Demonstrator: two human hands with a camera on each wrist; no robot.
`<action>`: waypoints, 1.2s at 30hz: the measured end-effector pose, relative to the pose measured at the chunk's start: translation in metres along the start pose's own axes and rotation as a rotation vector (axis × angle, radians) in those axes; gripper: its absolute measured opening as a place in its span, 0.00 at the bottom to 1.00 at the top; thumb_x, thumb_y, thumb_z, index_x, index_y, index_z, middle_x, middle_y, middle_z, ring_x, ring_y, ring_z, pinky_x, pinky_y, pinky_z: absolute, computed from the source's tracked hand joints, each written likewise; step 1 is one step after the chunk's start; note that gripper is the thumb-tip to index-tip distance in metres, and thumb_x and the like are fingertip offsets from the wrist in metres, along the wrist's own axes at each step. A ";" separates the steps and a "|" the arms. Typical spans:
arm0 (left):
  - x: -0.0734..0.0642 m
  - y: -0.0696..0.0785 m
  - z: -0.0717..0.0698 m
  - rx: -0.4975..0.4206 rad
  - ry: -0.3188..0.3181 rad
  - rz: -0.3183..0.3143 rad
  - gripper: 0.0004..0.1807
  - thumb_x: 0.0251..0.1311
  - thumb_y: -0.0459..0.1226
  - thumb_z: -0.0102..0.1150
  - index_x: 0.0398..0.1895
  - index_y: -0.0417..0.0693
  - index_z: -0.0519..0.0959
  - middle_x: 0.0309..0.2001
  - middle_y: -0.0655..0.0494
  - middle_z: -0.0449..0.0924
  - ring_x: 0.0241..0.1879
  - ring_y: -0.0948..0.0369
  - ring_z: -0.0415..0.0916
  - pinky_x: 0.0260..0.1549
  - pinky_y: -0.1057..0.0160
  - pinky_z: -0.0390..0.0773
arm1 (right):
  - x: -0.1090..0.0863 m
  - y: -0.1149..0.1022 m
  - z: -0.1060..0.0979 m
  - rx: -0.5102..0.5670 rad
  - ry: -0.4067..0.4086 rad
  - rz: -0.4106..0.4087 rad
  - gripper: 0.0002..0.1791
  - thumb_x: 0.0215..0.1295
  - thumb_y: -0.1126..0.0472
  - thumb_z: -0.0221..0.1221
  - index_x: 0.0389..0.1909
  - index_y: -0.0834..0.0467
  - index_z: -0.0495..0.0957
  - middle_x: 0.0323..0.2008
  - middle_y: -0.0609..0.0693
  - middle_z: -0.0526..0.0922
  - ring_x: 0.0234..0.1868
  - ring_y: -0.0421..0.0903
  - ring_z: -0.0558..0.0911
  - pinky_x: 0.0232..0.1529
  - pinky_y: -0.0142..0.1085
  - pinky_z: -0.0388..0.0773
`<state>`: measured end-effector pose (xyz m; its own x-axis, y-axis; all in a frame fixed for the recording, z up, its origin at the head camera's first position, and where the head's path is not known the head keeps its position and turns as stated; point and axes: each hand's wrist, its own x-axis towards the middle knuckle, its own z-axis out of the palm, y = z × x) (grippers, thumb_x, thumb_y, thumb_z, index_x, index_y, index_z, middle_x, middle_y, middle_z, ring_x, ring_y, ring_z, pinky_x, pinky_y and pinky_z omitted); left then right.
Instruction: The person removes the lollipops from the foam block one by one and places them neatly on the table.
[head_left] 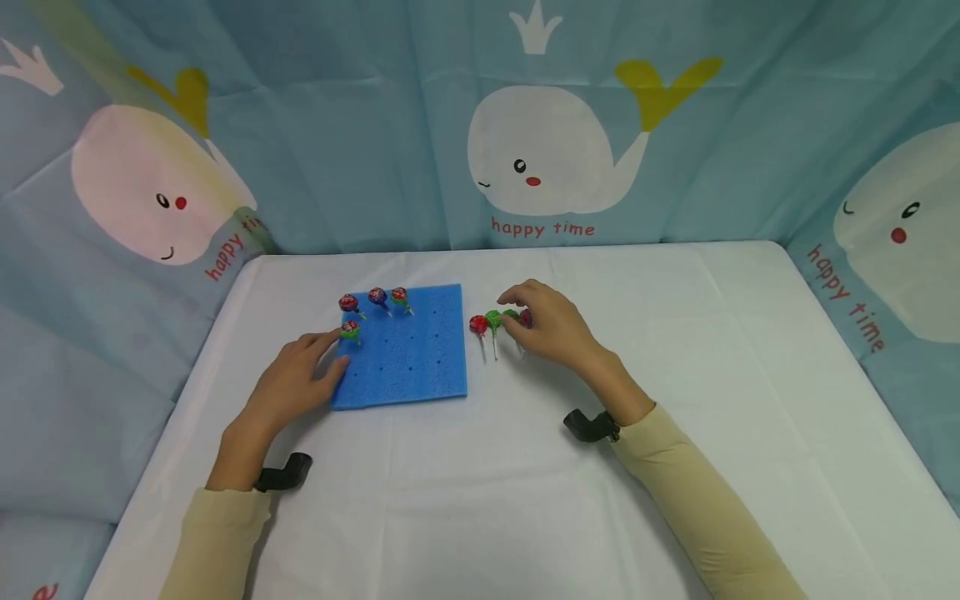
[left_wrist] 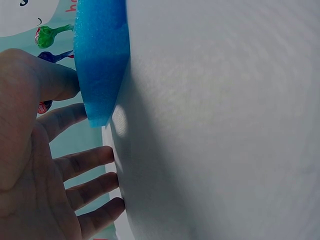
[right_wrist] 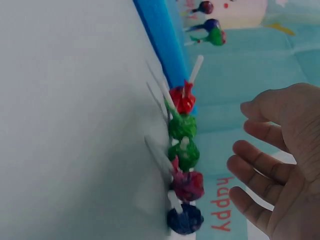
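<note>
The loose lollipops (right_wrist: 184,156) lie at three o'clock from the blue foam board (head_left: 405,379). Over them the right hand (head_left: 553,327) curves loosely, holding nothing; pinching one head alone should spare its neighbours. At nine o'clock, the spread left hand (head_left: 288,379) touches the board; light pressure should steady it.

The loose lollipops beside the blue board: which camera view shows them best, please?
The right wrist view: five loose lollipops show there large and uncovered. The head view shows them small, partly hidden by the right grip; the left wrist view shows none, only other lollipops on the blue board.
</note>
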<state>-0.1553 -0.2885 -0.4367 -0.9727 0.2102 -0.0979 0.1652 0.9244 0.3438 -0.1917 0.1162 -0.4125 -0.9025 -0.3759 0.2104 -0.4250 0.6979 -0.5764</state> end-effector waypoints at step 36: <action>0.000 -0.002 0.002 -0.011 0.007 -0.006 0.33 0.79 0.49 0.52 0.79 0.41 0.66 0.75 0.29 0.67 0.73 0.29 0.64 0.69 0.24 0.67 | 0.054 -0.052 0.046 -0.085 -0.068 -0.155 0.20 0.75 0.54 0.63 0.62 0.57 0.81 0.57 0.54 0.86 0.58 0.50 0.86 0.61 0.45 0.84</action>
<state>-0.1551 -0.2894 -0.4391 -0.9748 0.2022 -0.0939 0.1572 0.9223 0.3532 -0.2148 0.0319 -0.4077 -0.8201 -0.5214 0.2359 -0.5657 0.6762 -0.4720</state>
